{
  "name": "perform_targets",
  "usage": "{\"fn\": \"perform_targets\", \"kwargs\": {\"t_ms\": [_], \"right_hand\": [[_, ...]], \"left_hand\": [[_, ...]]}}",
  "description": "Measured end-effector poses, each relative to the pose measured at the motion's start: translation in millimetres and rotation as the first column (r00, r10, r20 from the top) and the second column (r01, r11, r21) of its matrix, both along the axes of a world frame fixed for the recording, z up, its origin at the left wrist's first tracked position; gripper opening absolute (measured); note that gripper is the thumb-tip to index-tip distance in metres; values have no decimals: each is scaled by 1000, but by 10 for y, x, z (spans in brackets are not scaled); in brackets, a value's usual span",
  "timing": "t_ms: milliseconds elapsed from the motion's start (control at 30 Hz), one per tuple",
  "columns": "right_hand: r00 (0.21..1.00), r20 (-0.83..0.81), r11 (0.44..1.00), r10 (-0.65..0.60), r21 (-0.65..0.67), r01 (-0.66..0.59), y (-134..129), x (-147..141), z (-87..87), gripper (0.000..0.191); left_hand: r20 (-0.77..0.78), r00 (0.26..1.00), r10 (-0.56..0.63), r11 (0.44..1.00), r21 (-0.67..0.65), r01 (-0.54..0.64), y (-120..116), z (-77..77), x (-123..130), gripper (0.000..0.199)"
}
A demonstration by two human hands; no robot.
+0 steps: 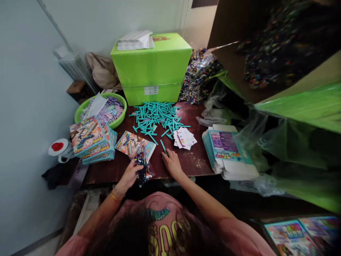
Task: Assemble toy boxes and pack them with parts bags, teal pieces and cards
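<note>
My left hand [130, 175] is closed around a clear plastic bag of dark pieces with coloured bits [142, 165], held near the table's front edge. Behind that bag lies a flat printed box [135, 144], partly covered by it. My right hand [173, 163] has its fingers on the near end of a teal plastic stick [163, 145], which points away from me. Farther back spreads a pile of teal T-shaped plastic hammers [157, 115]. A small stack of printed cards [184, 138] sits just right of the stick.
Stacked printed boxes [89, 137] and a green basin [124, 115] of purple packets stand left. A big green carton [151, 71] is at the back. Flattened boxes [229, 149] lie right, beside an open carton [282, 85] of bagged beads. A cup [64, 156] stands far left.
</note>
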State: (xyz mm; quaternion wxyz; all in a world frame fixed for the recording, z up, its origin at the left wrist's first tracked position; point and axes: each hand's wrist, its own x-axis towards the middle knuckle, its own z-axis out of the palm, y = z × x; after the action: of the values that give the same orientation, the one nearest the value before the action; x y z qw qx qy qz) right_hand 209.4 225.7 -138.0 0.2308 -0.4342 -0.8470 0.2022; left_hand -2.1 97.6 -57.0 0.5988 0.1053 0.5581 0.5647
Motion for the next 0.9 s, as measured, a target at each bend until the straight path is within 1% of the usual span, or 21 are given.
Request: {"fn": "perform_targets", "kwargs": {"t_ms": [33,100,167,200,233,267,333,367,400,467,500,533,567,600,633,667,733,767,800,867,900], "right_hand": [[998,-63,1000,-13,-19,12,-84,50,-17,29],[963,-254,993,-95,-91,75,-257,133,41,27],[891,-423,981,-163,-165,101,-450,149,192,27],[871,-470,983,-146,-171,72,-562,125,283,26],[869,-488,989,-85,-147,14,-684,81,371,25],[879,-476,993,6,-101,-62,-811,24,449,24],[899,-390,977,198,9,-211,-1046,-98,562,25],[904,-342,965,257,50,-256,-1138,-148,595,26],[906,-307,956,291,76,-282,-1205,-181,616,28],[906,-303,955,296,89,-282,-1267,-197,632,31],[905,-339,966,257,72,-248,-1268,-184,629,35],[899,-397,981,187,34,-189,-1255,-166,620,43],[878,-469,992,92,-31,-121,-1235,-148,605,52],[840,-543,989,-9,-128,-72,-1212,-135,586,61],[788,-607,967,-103,-245,-63,-1189,-130,565,66],[735,-655,927,-175,-361,-100,-1169,-132,545,68],[652,-709,818,-267,-525,-236,-1136,-146,522,66],[628,-718,770,-300,-571,-286,-1121,-148,523,64],[612,-718,737,-331,-602,-308,-1104,-139,532,63],[596,-705,706,-384,-640,-303,-1051,-68,558,61],[592,-697,698,-404,-653,-294,-1008,-3,566,61]], "left_hand": [[9,1000,-16,1000,13,16,-75,-22,24,55],[27,999,-19,999,48,17,-174,-52,106,54],[44,999,12,997,79,-16,-199,-57,206,50],[55,998,28,995,91,-33,-190,-54,254,49],[73,997,34,994,102,-42,-170,-50,299,47],[94,995,42,991,119,-53,-146,-48,342,44],[120,989,82,981,163,-101,-97,-53,417,36],[115,986,120,975,175,-139,-78,-60,450,33],[96,982,164,968,177,-179,-64,-66,480,31],[40,971,235,956,169,-239,-52,-69,530,31],[30,970,241,955,169,-243,-52,-62,552,32],[35,970,239,954,176,-241,-55,-48,572,34],[51,973,227,954,192,-233,-59,-28,594,37],[66,975,210,952,211,-220,-62,-6,616,40],[71,979,193,952,228,-204,-64,16,642,43],[60,982,178,953,240,-188,-65,34,671,45],[-3,985,171,951,261,-165,-66,49,732,45],[-46,983,179,948,274,-159,-67,45,759,44],[-96,978,186,945,289,-151,-69,33,779,44],[-225,962,154,945,317,-77,-73,-7,781,44],[-315,943,107,942,335,4,-71,-33,755,46]]}}
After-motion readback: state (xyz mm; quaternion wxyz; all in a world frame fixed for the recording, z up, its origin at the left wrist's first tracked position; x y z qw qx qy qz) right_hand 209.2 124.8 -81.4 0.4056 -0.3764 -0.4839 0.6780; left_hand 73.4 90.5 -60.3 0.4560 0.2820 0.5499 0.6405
